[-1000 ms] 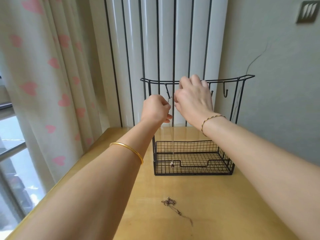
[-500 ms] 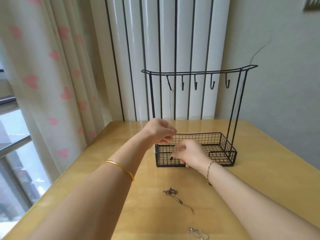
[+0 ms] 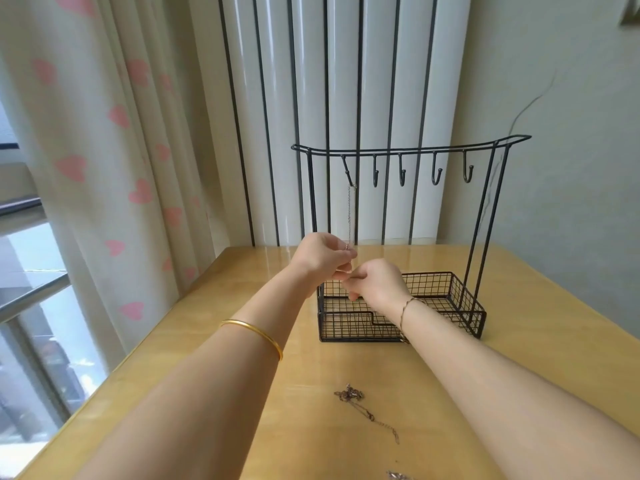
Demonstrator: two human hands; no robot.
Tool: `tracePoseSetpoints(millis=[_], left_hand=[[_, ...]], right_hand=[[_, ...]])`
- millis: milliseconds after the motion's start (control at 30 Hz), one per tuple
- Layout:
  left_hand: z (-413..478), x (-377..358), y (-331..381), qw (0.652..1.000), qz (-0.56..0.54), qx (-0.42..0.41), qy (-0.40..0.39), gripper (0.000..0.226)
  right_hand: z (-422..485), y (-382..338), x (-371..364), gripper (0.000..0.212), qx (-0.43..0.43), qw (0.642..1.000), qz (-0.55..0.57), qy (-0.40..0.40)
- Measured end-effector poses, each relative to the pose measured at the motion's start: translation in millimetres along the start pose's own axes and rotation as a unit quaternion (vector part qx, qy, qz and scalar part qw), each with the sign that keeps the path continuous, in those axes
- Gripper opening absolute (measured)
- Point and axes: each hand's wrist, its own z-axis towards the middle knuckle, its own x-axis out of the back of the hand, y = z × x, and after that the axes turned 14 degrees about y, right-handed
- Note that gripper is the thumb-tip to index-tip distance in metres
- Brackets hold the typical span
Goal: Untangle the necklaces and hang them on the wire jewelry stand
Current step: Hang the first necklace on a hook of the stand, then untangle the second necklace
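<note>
Silver chain (image 3: 349, 216) hangs off the leftmost hook of the wire stand (image 3: 408, 151). Left hand (image 3: 322, 258) & right hand (image 3: 377, 285) both pinch its lower end. A hard tug could unhook it or tip the stand, and the basket mesh may snag it. Tangled necklace (image 3: 363, 407) lies on the bench (image 3: 526, 344), near the arms.

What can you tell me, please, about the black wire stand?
The stand is thin black wire, upright on the wooden table. A curved top rail carries five hooks; side posts rise from a mesh basket base. A silver necklace hangs from the leftmost hook, pinched lower down by the left hand and right hand.
</note>
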Motion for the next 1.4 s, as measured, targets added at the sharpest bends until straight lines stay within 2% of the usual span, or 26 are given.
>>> tracePoseSetpoints(millis=[133, 300, 367, 433, 500, 533, 600, 733, 867, 933, 1033, 1267, 1333, 1400], left_hand=[[-1, -5, -9, 0.998, 0.059, -0.019, 0.01, 0.012], [-4, -5, -13, 0.996, 0.078, -0.035, 0.016, 0.016], [-10, -3, -13, 0.997, 0.07, -0.029, 0.027, 0.025], [-25, -3, -19, 0.994, 0.079, -0.033, 0.069, 0.033], [-50, -1, -28, 0.99, 0.092, -0.048, 0.094, 0.026], [-61, 0, -31, 0.991, 0.093, -0.055, 0.078, 0.019], [-95, -4, -43, 0.992, 0.117, -0.053, -0.005, 0.008], [-147, -18, -59, 0.977, 0.174, -0.068, -0.104, 0.015], [-184, -26, -56, 0.934, 0.264, -0.147, -0.19, 0.013], [-197, -29, -56, 0.911, 0.308, -0.19, -0.198, 0.018], [-203, -34, -57, 0.896, 0.345, -0.232, -0.158, 0.018], [-204, -38, -68, 0.899, 0.334, -0.254, -0.126, 0.009], [-205, -37, -70, 0.915, 0.297, -0.246, -0.114, 0.005], [-205, -34, -68, 0.951, 0.22, -0.197, -0.09, 0.013]], right_hand=[[-1, 4, -9, 0.017, 0.018, 0.993, -0.113, -0.033], [-6, 13, -6, 0.015, 0.026, 0.992, -0.117, -0.044], [-13, 16, 4, 0.013, 0.046, 0.992, -0.114, -0.027], [-29, 23, 19, 0.028, 0.057, 0.991, -0.117, 0.015], [-53, 34, 37, 0.026, 0.063, 0.993, -0.094, 0.034], [-62, 37, 45, 0.023, 0.065, 0.994, -0.085, 0.022], [-93, 50, 59, 0.017, 0.057, 0.995, -0.079, -0.031], [-143, 63, 78, 0.009, 0.032, 0.992, -0.076, -0.1], [-175, 69, 92, 0.003, 0.03, 0.988, -0.086, -0.129], [-188, 71, 99, 0.006, 0.034, 0.987, -0.084, -0.133], [-196, 75, 104, 0.008, 0.062, 0.983, -0.124, -0.124], [-200, 72, 98, 0.012, 0.115, 0.952, -0.263, -0.108], [-199, 75, 98, 0.011, 0.102, 0.96, -0.236, -0.109], [-195, 79, 103, 0.016, 0.039, 0.988, -0.123, -0.089]])
